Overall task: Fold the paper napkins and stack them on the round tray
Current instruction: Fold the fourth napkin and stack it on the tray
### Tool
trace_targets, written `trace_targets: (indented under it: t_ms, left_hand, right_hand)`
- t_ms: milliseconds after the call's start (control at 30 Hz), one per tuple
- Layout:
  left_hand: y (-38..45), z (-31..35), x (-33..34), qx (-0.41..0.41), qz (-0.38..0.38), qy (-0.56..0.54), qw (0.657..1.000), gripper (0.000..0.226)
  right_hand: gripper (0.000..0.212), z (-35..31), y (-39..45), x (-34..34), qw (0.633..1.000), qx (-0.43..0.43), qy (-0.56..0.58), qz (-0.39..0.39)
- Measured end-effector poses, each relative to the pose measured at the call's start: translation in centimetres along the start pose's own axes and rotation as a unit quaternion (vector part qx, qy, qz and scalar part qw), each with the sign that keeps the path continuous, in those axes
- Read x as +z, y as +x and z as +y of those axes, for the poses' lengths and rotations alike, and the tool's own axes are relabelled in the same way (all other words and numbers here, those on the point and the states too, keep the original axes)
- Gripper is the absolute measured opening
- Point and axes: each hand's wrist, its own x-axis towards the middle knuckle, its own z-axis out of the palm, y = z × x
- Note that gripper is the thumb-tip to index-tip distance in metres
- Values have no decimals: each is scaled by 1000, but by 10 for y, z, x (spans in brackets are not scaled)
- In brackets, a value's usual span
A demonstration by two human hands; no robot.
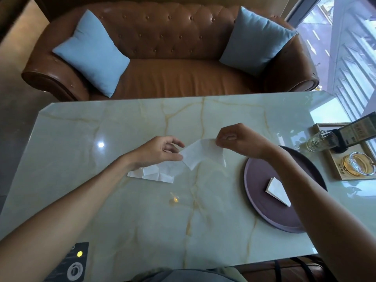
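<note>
Above a marble worktop (122,200), the left hand (158,151) and right hand (234,139) each pinch an end of a white napkin (201,153). Folded napkins (277,191) lie on the round purple tray (256,200) nearby.

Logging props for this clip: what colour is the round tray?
Dusty mauve-purple, plain; the round tray shows best in the head view.
</note>
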Motion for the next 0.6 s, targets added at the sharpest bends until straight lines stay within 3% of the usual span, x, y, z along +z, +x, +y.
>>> trace_targets:
  t_ms: [133, 233, 333, 400, 467, 500, 600]
  left_hand:
    - [16, 1, 35, -1, 5, 21, 1000, 34]
    - [26, 1, 55, 10, 9, 10, 1000, 48]
    - [29, 5, 67, 14, 17, -18, 1000, 24]
    - [29, 9, 70, 16, 17, -36, 999, 23]
    - [27, 12, 70, 13, 3, -64, 998, 29]
    - [26, 14, 70, 11, -6, -74, 997, 30]
    - [25, 19, 73, 13, -29, -108, 994, 34]
  right_hand:
    - [12, -16, -4, 1, 998, -35, -61, 9]
    - [16, -24, -12, 4, 994, -48, -93, -8]
    - [29, -27, -25, 4, 997, -7, -47, -58]
    - [26, -19, -30, 3, 1000, 7, 19, -24]
    - [21, -5, -30, 1, 998, 8, -20, 58]
    - [29, 1, -30, 1, 996, 18, -52, 70]
    - [42, 9, -31, 7, 997, 59, -49, 25]
